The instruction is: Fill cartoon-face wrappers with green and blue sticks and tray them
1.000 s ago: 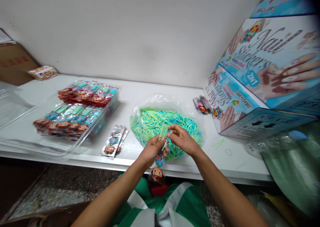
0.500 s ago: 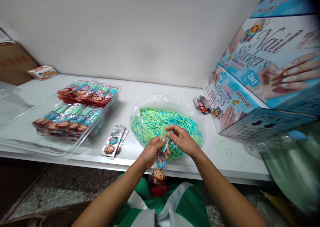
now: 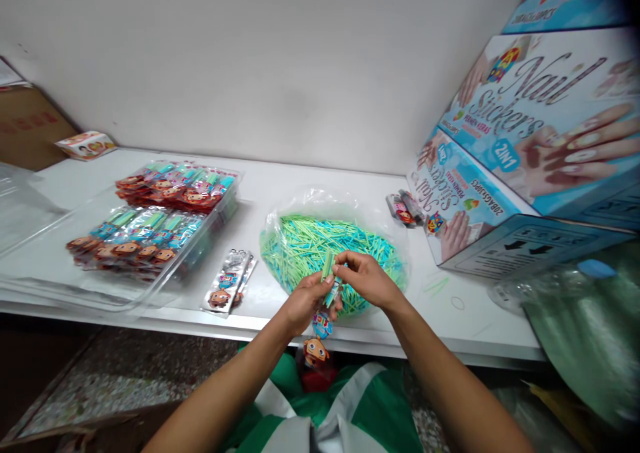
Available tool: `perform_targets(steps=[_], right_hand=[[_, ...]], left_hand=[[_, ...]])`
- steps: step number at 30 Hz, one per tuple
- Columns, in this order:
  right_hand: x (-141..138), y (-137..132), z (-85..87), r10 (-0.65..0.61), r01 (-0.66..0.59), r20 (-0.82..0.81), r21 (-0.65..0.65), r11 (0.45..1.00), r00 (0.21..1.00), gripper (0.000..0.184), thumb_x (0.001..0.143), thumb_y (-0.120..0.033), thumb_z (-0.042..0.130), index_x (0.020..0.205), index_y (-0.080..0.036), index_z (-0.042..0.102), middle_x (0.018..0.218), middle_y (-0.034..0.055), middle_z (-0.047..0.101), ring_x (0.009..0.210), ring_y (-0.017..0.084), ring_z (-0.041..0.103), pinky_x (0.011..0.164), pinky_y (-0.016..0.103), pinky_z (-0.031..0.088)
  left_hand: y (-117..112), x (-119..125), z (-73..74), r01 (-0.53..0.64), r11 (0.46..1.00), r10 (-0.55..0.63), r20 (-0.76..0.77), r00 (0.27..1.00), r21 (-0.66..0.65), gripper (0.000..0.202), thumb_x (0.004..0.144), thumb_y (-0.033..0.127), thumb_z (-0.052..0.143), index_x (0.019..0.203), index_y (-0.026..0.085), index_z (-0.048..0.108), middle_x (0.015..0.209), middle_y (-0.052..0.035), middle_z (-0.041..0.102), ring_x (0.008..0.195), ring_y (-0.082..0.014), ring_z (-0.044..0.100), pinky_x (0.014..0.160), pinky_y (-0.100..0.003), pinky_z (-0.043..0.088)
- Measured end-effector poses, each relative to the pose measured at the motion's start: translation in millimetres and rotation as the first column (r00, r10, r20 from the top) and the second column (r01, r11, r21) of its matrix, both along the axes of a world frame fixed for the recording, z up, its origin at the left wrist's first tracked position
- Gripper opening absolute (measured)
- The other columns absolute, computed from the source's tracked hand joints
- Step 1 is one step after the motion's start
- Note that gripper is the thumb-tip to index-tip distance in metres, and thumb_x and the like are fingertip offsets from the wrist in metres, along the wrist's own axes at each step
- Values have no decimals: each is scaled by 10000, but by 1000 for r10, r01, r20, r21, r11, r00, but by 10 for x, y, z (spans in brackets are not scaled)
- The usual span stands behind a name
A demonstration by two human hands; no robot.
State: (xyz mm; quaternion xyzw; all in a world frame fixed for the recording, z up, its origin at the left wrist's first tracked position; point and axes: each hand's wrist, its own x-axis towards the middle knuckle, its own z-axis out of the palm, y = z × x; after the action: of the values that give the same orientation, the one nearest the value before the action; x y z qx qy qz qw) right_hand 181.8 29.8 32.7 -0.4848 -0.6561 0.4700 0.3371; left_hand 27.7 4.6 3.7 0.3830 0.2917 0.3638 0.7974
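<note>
My left hand (image 3: 306,301) is closed around a clear packet (image 3: 316,350) printed with a cartoon face, which hangs below the fingers past the table edge. A bunch of thin green sticks (image 3: 328,266) stands up out of the same grip. Close against the sticks, my right hand (image 3: 367,278) has its thumb and forefinger pinched together; what lies between those fingertips is hidden. Just behind both hands sits a clear plastic bag (image 3: 340,203) full of loose green and blue sticks (image 3: 320,236).
Left of the bag lie several flat packets (image 3: 227,283). Further left, a clear plastic tray (image 3: 150,300) holds rows of filled packets (image 3: 135,240). Nail sticker boxes (image 3: 550,120) are stacked at right, near small dark packets (image 3: 404,208), a rubber band (image 3: 457,303) and a plastic bottle (image 3: 550,283).
Both hands stay at nearly the same spot over the front of the bag. The right fingertips shift very slightly beside the green sticks.
</note>
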Motion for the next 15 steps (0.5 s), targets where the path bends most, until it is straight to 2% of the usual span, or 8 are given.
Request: perform_targets(steps=[4, 6, 9, 15], right_hand=[[-26, -10, 5, -70, 63, 82, 89, 994, 994, 40, 746, -189, 490, 773, -197, 518, 684, -29, 506, 644, 122, 479, 617, 255, 388], [-34, -12, -1, -85, 82, 32, 78, 994, 996, 126, 738, -173, 481, 855, -196, 520, 738, -21, 522, 691, 129, 503, 649, 262, 406], [-33, -11, -8, -55, 55, -75, 6, 998, 996, 225, 787, -249, 497, 1004, -192, 518, 777, -12, 529, 704, 131, 515, 639, 261, 425], [-24, -7, 22, 22, -21, -126, 7, 1000, 992, 167, 814, -358, 531, 807, -192, 547, 705, -18, 495, 648, 118, 471, 577, 243, 412]], left_hand=[[2, 7, -11, -10, 1000, 10, -7, 1000, -24, 367, 786, 487, 561, 906, 149, 487, 616, -19, 610, 423, -115, 535, 452, -227, 388], [4, 7, -10, -5, 999, 5, -7, 1000, -38, 375, 775, 495, 571, 891, 149, 489, 610, -21, 611, 421, -119, 537, 453, -232, 388], [7, 1, 5, 14, 999, -14, 1, 1000, -46, 365, 773, 495, 572, 860, 150, 489, 619, -25, 613, 423, -121, 538, 451, -236, 382], [4, -9, 27, 44, 998, -44, 13, 999, -43, 334, 791, 466, 560, 877, 153, 480, 609, -26, 611, 419, -131, 539, 439, -238, 384]])
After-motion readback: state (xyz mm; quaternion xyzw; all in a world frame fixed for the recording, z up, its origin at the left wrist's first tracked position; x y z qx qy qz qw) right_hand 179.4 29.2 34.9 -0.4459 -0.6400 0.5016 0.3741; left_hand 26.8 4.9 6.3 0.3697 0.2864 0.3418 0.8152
